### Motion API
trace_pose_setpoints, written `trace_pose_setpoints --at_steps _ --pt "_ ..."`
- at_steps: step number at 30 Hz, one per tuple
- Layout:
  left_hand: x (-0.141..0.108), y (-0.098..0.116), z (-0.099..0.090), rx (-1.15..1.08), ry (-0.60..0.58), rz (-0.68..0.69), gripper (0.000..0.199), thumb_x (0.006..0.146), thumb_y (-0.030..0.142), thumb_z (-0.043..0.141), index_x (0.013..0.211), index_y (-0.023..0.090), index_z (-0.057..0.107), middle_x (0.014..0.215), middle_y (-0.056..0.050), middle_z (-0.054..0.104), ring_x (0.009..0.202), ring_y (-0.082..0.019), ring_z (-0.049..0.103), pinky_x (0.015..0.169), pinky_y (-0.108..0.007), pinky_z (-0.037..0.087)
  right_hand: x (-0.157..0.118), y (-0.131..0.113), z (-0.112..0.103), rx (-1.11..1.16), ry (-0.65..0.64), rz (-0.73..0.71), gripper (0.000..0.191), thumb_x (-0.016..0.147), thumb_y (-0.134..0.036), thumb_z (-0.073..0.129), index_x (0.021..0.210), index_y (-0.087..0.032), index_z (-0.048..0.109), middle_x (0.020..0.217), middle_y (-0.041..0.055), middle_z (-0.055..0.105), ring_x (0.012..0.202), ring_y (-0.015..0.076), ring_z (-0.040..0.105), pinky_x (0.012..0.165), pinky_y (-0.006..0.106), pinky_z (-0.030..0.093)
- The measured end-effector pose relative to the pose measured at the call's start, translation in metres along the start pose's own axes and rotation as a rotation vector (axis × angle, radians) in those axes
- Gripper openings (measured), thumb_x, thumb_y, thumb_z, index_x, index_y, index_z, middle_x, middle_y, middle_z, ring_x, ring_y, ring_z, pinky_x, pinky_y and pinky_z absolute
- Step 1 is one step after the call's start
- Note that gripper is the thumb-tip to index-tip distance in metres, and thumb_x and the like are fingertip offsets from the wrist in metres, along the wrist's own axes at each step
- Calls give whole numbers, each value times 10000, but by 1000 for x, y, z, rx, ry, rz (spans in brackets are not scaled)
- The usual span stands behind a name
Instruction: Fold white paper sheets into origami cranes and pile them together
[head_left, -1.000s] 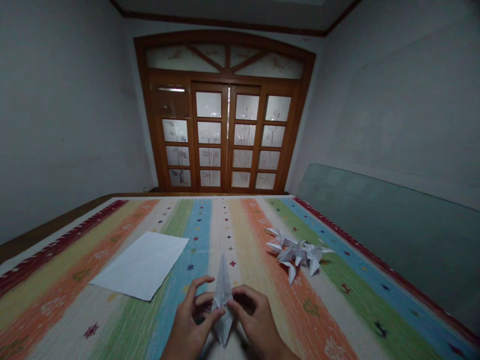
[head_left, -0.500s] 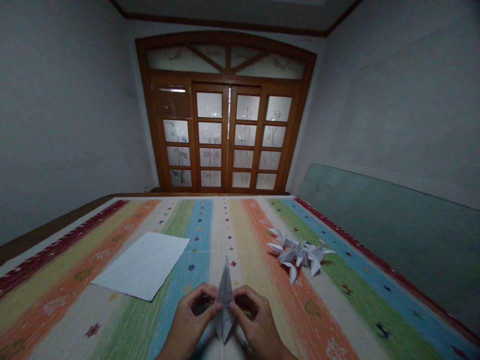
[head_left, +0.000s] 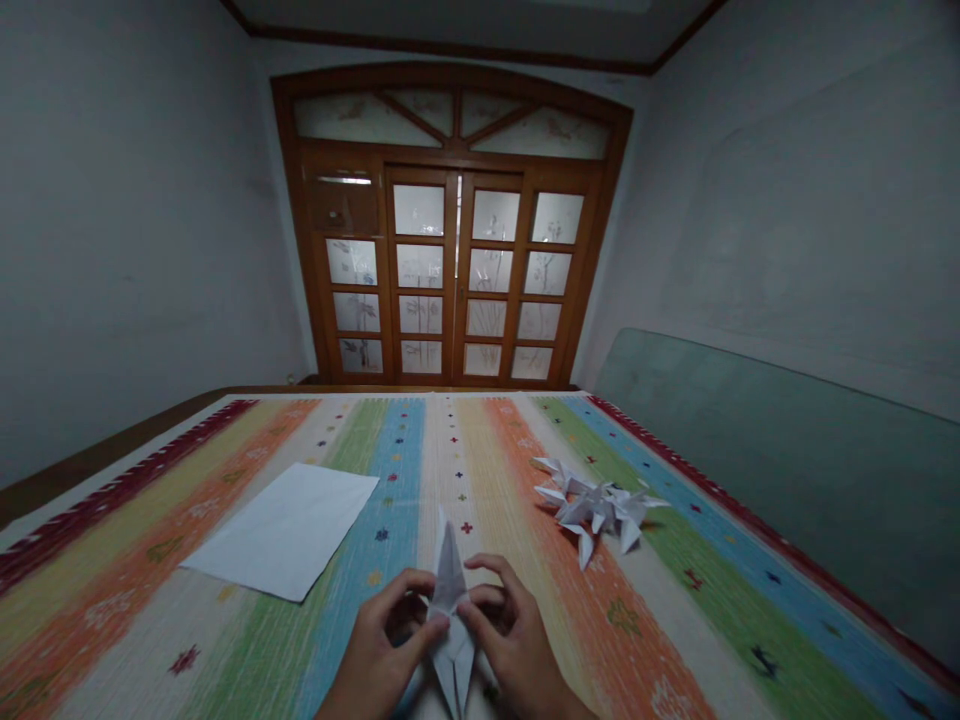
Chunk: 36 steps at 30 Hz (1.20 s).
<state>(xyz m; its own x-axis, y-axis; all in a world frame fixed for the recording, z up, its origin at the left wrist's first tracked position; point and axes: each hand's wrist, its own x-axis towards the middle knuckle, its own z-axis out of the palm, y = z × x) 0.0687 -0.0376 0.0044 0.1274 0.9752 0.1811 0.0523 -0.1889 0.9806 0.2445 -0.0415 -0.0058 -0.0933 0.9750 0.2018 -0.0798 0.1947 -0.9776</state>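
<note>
Left hand (head_left: 384, 632) and right hand (head_left: 519, 635), fingers loosely curled, pinch a slender pointed white folded-paper shape (head_left: 450, 580) at its middle

Pale walls (head_left: 135, 220), dimly lit.
Brown wooden doors (head_left: 451, 310), arched frame (head_left: 454, 72), patterned glass panes (head_left: 419, 265); wooden table (head_left: 112, 444), striped cloth (head_left: 480, 440); pale-green panel (head_left: 780, 450), right.

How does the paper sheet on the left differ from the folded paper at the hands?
The sheet is broad and flat, while the folded paper is narrow and pointed. The sheet lies untouched on the striped cloth; the folded paper is held by the left hand and right hand. Both look whitish.
</note>
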Motion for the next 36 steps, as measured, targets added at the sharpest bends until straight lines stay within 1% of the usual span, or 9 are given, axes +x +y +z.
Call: trace_pose_setpoints --at_steps 2,5,9,14,19,23,27,31,36 --pt "2 2 -1 -12 -57 7 206 782 371 789 872 188 762 758 -17 659 713 -206 630 658 -268 484 1 -3 -1 -15 -24 -38 379 860 -510 735 1062 -192 695 792 49 749 759 212 709 713 294 531" --pt "5 6 -2 -60 -86 19 161 761 349 789 768 188 794 785 -39 664 771 -225 651 704 -281 486 3 -6 -4 -59 -78 -68 219 868 -396 703 842 -189 769 826 71 768 824 227 720 771 307 537" --pt "7 9 -3 -61 -73 -1 158 704 314 798 597 199 786 736 -39 632 751 -219 630 684 -273 455 6 -3 -9 -89 -84 -55 162 820 -316 707 761 -193 794 753 52 754 738 198 696 694 274 532" --pt "7 14 -7 -22 -119 -7 211 769 381 749 661 211 813 767 -53 662 776 -237 635 714 -291 448 9 2 -10 36 -172 96 291 829 -470 718 844 -185 772 693 4 683 471 119 596 451 208 471" --pt "7 16 -6 21 -163 -23 255 794 422 728 720 190 805 762 -47 654 722 -213 599 653 -275 415 10 1 -9 54 -181 144 386 805 -556 737 832 -171 742 637 -26 627 385 91 540 383 184 418" --pt "8 10 -2 65 -99 -81 177 708 354 782 708 178 763 646 12 582 611 -164 515 592 -252 368 9 0 -10 84 -198 143 450 794 -614 724 838 -166 726 644 -29 609 392 98 567 386 183 419" --pt "7 7 0 10 -63 -117 219 690 355 808 752 186 684 593 60 539 532 -128 452 534 -224 336 8 0 -9 61 -208 124 453 800 -621 726 841 -170 699 592 -51 555 409 103 560 396 179 430" --pt "7 8 1 -31 -28 -76 252 665 344 843 764 188 671 673 34 612 558 -129 497 531 -215 366 6 -2 -5 29 -153 134 413 745 -555 814 874 -199 649 619 -61 562 424 93 509 384 173 430" --pt "2 10 4 -12 -26 -79 312 694 355 830 945 184 757 817 -43 731 659 -179 620 594 -248 466 5 -6 -5 18 -119 110 459 771 -575 787 1009 -201 671 618 -51 602 423 101 498 398 191 436"
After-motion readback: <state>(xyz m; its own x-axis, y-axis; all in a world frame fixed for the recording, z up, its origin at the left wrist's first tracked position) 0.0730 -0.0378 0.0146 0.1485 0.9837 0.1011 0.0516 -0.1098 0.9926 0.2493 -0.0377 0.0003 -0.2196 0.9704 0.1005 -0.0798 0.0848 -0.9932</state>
